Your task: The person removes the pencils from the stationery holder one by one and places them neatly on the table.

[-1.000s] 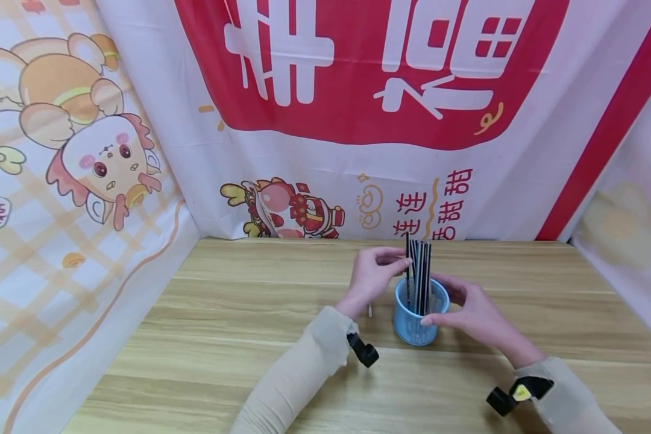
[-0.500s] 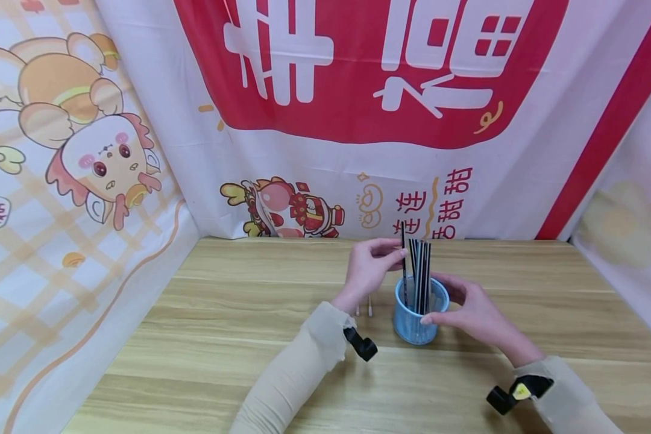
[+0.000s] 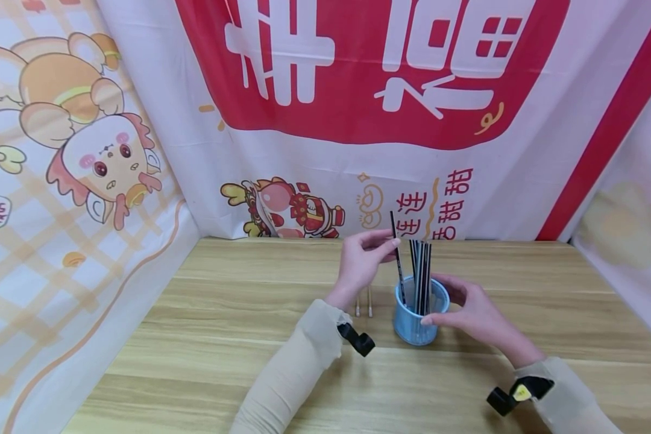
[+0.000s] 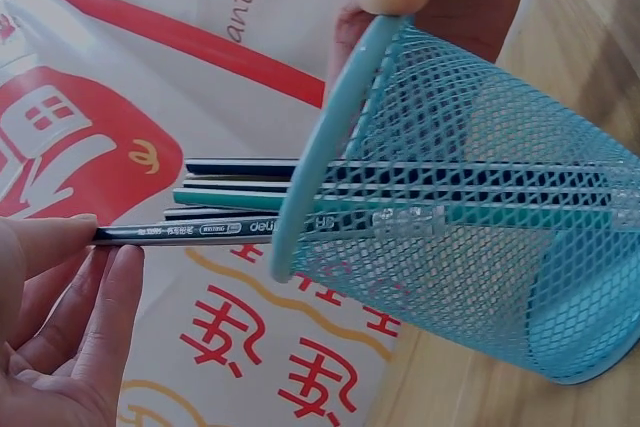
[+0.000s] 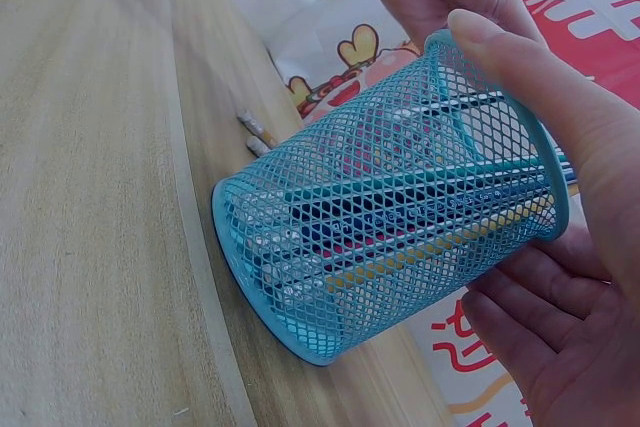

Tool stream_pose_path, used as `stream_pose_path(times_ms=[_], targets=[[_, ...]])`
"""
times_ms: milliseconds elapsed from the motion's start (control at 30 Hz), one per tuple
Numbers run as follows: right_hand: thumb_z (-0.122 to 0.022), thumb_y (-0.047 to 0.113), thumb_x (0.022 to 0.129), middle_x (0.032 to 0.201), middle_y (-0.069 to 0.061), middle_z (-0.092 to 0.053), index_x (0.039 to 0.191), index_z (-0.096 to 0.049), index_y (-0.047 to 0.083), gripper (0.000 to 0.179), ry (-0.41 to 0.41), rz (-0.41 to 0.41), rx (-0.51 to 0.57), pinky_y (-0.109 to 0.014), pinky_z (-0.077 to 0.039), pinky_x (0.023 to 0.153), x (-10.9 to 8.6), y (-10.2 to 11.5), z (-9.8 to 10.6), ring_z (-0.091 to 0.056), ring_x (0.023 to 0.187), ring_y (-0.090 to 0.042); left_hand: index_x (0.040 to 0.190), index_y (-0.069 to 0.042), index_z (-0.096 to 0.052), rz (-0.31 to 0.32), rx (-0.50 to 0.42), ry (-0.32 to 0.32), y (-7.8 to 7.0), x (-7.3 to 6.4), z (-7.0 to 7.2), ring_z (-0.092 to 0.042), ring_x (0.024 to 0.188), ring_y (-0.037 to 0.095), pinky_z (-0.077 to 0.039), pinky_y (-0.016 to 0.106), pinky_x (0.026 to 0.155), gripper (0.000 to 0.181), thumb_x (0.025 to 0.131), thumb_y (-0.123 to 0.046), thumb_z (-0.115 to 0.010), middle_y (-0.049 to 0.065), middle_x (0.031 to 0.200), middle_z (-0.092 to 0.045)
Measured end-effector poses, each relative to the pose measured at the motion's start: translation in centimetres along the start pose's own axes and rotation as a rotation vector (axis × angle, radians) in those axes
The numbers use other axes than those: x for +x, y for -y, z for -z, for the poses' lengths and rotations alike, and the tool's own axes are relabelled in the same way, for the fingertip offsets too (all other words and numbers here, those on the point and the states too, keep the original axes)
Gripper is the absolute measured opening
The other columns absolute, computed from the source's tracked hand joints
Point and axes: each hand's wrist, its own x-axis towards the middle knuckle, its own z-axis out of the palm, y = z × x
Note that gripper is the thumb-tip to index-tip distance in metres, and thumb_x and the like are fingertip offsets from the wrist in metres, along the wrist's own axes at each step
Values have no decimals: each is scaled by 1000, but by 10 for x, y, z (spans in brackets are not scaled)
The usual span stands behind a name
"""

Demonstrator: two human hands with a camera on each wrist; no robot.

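A light-blue mesh pencil cup stands upright on the wooden table. My right hand holds it at the rim, thumb on one side and fingers on the other. With thumb and fingertips, my left hand pinches a black pencil by its upper end. That pencil leans left, apart from the others, and its eraser end is still inside the cup, seen through the mesh in the left wrist view. Several more pencils, dark, green and yellow, stand bunched in the cup.
Two pencils lie on the table left of the cup, partly behind my left wrist; their eraser ends show. A printed cloth hangs along the table's back edge, and another covers the left side.
My left hand has drawn the black pencil upward and to the left, away from the bunch. More of the pencils on the table shows now. My right hand and the cup stay put.
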Motion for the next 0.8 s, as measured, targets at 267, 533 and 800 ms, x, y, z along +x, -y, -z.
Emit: stream_pose_path(times_ms=[267, 533, 800], targets=[[-90, 31, 80, 146, -23, -52, 149, -46, -1, 88, 3, -17, -7, -55, -45, 106, -1, 1, 0, -53, 129, -40, 114, -5, -75, -13, -67, -28, -7, 5, 12, -74, 87, 25, -62, 34, 77, 27, 89, -12, -81, 7, 101, -75], [-90, 32, 79, 147, -21, -51, 149, -46, 0, 89, 4, -26, -3, -54, -44, 107, -2, 2, 0, -52, 131, -40, 113, -2, -74, -28, -150, -77, -18, 9, 25, -74, 84, 28, -62, 37, 78, 26, 88, -8, -81, 12, 101, -75], [-90, 29, 80, 147, -21, -52, 149, -46, 0, 87, 4, -10, -1, -54, -44, 107, -2, 2, 1, -52, 130, -40, 111, -3, -73, -50, -219, -111, -24, 12, 37, -74, 86, 27, -62, 41, 80, 24, 90, -9, -80, 15, 104, -74]])
